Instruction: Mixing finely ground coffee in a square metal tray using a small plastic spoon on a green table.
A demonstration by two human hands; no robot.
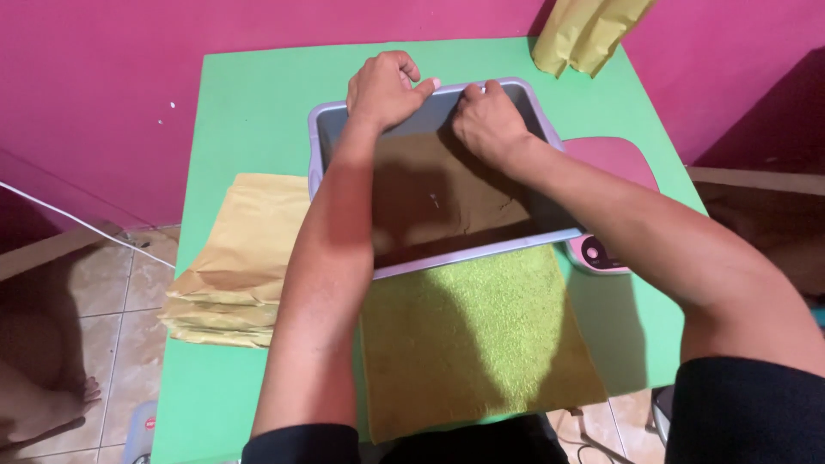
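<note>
The left hand [384,88] is curled over the far rim of a grey tray [337,116], and the right hand [490,123] presses half-closed on brown paper [430,202] inside it. The tray stands on a green table [249,120] against a pink wall [129,77], above a green towel [481,335]. Envelopes [228,266] lie left; tiled floor [120,292] below.

A grey rectangular plastic tray [516,247] sits mid-bench [249,112], a green terry towel [481,335] before it, stacked tan paper bags [232,258] left, a pink scale [614,159] right, both hands at its far rim.
</note>
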